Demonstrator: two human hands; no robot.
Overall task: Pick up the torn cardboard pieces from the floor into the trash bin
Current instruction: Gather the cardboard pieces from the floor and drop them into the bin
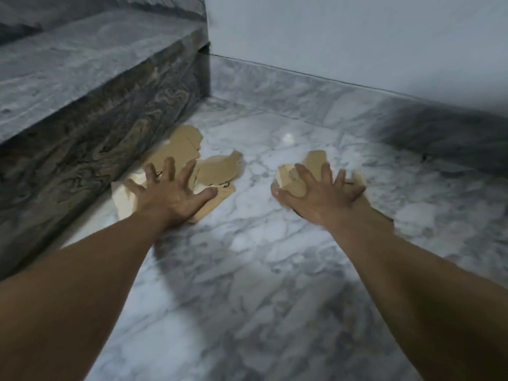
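Torn brown cardboard pieces lie on the marble floor in two heaps. The left heap [189,149] rests against the foot of the stone step, with a pale piece [123,193] at its near left. My left hand [170,193] is spread wide, fingers apart, over this heap and holds nothing. The right heap [313,163] lies about a hand's width to the right. My right hand [319,196] is spread flat on top of it, fingers apart, thumb at a pale scrap's edge. No trash bin is in view.
A dark veined stone step [90,127] rises along the left. A white wall [357,37] with a marble skirting [302,97] closes the back and right. Grey-white marble floor [247,270] stretches toward me between my forearms.
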